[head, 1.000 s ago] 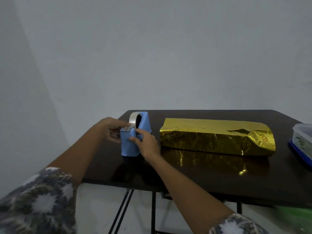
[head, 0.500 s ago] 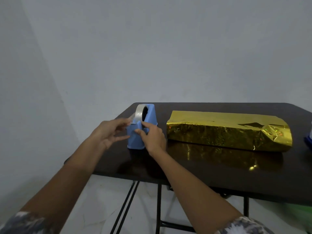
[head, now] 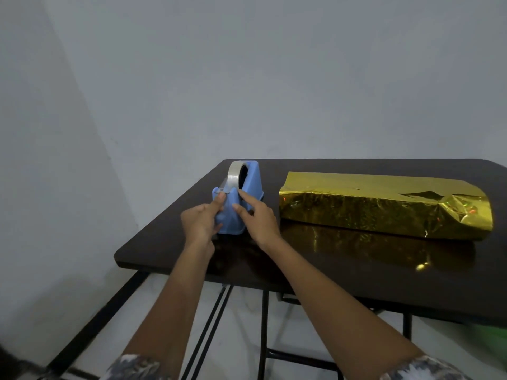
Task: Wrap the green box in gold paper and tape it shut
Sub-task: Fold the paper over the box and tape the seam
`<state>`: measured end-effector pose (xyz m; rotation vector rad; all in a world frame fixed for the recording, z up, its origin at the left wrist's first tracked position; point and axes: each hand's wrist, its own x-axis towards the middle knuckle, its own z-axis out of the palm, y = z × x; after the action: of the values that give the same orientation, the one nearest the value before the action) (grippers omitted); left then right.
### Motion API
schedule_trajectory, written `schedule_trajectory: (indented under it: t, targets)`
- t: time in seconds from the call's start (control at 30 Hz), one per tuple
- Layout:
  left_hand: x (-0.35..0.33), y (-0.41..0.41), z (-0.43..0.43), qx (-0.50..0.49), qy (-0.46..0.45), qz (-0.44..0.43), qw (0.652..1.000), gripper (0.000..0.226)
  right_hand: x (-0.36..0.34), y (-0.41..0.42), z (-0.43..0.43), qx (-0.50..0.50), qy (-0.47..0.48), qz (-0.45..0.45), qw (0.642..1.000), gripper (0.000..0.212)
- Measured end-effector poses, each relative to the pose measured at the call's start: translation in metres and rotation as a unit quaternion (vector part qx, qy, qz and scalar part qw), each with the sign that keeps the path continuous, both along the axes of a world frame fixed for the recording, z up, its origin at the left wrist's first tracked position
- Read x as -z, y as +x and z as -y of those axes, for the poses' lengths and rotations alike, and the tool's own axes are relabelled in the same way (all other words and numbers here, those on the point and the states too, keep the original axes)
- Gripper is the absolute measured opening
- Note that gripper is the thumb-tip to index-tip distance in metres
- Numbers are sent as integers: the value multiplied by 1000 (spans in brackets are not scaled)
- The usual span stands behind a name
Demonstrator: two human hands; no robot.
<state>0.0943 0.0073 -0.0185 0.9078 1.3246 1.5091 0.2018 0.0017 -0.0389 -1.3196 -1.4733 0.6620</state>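
The blue tape dispenser [head: 248, 187] is gripped at its front by the left hand [head: 201, 220] and steadied by straight fingers of the right hand [head: 259, 219]; the gold-wrapped box [head: 384, 205] lies at its 3 o'clock. If pulled askew, the tape [head: 233, 174] could be twisted or stuck to itself.

Dim, soft light; gold paper [head: 384, 204] mirrored in glossy table [head: 356, 270]; wide-angle bending.

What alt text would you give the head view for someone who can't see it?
The left hand grips the front of a blue tape dispenser by its cutter and the right hand touches its side, at the left end of a dark table. To the right lies the gold-wrapped box, its right end crumpled.
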Motion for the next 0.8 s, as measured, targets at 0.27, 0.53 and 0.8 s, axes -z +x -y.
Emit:
schedule_trajectory:
  t: [0.27,0.53,0.8]
  targets:
    - [6,2,10,-13,-20,48,999,22,-22,36,40,-35,62,27,997,48]
    - [10,43,64,18,151,-69,986,21,-66,225,123,440,71,0,895,61]
    - [-41,162,64,319,221,-205,899,7,-67,275,141,248,-172,-268,915,80]
